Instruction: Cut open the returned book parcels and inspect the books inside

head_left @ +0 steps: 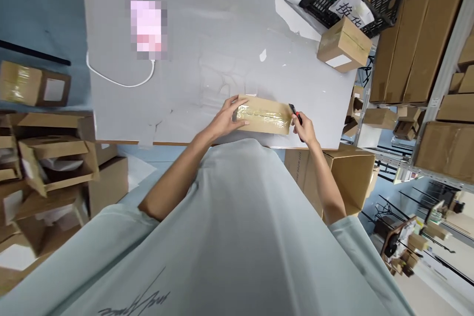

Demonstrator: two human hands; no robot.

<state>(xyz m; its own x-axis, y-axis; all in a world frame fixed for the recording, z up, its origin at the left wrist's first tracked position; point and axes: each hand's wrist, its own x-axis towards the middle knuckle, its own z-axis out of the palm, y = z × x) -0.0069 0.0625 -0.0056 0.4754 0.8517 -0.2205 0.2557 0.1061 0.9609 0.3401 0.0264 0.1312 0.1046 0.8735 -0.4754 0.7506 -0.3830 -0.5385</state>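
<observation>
A small cardboard box (264, 114) with clear tape along its top lies at the front edge of the grey table (177, 98). My left hand (228, 117) grips the box's left end, thumb on the near side and fingers on the far side. In my right hand (305, 129) is a black and red box cutter (297, 117), held with the fingers wrapped round it. The cutter's tip is at the right end of the box; whether the blade touches the cardboard I cannot tell.
Another taped carton (344, 44) stands at the table's right, beside a black plastic crate (351, 0). A white cable (122, 84) runs to a blurred-out item (147, 24) at the left. Open cartons (55, 158) are stacked on the left floor; a large open box (351, 177) stands below right.
</observation>
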